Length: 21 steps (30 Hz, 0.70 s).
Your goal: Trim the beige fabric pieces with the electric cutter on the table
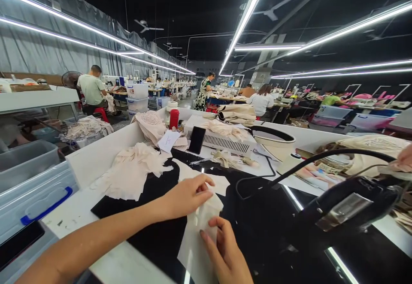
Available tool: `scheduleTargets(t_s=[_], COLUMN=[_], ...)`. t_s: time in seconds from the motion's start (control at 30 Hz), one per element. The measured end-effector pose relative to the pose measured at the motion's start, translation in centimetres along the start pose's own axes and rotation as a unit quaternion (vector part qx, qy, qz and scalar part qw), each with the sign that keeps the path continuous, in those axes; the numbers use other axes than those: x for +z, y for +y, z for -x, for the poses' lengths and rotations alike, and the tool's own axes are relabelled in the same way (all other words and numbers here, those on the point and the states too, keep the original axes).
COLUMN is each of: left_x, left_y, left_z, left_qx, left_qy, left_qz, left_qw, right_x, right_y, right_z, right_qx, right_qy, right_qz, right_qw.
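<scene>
My left hand point(188, 196) and my right hand point(225, 249) both pinch a cream piece of fabric point(196, 241) over a black glossy work surface point(257, 219). The left hand's fingers are closed on the piece's upper edge. At the lower edge, the right hand's thumb and fingers grip it. A pile of cream fabric pieces point(131, 172) lies just left of the hands. A black iron-like tool point(347, 202) with a curved cable stands to the right, a little apart from the hands.
A phone point(196, 140) leans against a white slatted unit point(222, 142). A red bottle point(174, 118) and more fabric piles sit at the table's far end. Grey bins point(28, 181) stand at left. Other people work at rows of tables behind.
</scene>
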<state>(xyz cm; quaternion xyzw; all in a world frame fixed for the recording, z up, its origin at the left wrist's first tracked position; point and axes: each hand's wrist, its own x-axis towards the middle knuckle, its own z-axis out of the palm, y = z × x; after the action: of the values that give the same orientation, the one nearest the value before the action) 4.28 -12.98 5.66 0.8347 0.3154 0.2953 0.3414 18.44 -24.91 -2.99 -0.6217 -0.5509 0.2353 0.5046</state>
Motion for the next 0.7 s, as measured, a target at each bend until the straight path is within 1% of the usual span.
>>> scheduleTargets(t_s=[0.07,0.1,0.23,0.33,0.5,0.7], left_x=[-1.0,-1.5,-3.1,-3.5,-2.7,-1.5], left_y=[-1.0,-1.6,-4.1,-5.5,-7.1,-8.7], left_z=[-1.4,-2.1,-4.0,-4.8,-5.8,-6.2], left_qx=[-0.021,-0.032,-0.082,-0.109,-0.13,-0.163], left_qy=[0.038,0.054,0.108,0.133,0.142,0.121], left_qz=[0.024,0.031,0.037,0.021,-0.028,-0.104], left_qw=[0.999,0.998,0.99,0.985,0.981,0.974], right_x=[-1.0,-1.6,-3.6,-4.2,-4.1,-3.9], right_y=[-0.6,-0.8,-0.9,0.0,2.2,4.3], right_z=[-3.0,-4.6,-10.4,-13.7,-17.1,-19.2], right_qx=[0.006,0.005,0.013,0.022,0.035,0.045], right_qy=[-0.022,-0.02,0.014,0.035,0.064,0.086], right_qz=[-0.001,0.001,0.02,0.031,0.054,0.14], right_qw=[1.0,1.0,1.0,0.999,0.996,0.985])
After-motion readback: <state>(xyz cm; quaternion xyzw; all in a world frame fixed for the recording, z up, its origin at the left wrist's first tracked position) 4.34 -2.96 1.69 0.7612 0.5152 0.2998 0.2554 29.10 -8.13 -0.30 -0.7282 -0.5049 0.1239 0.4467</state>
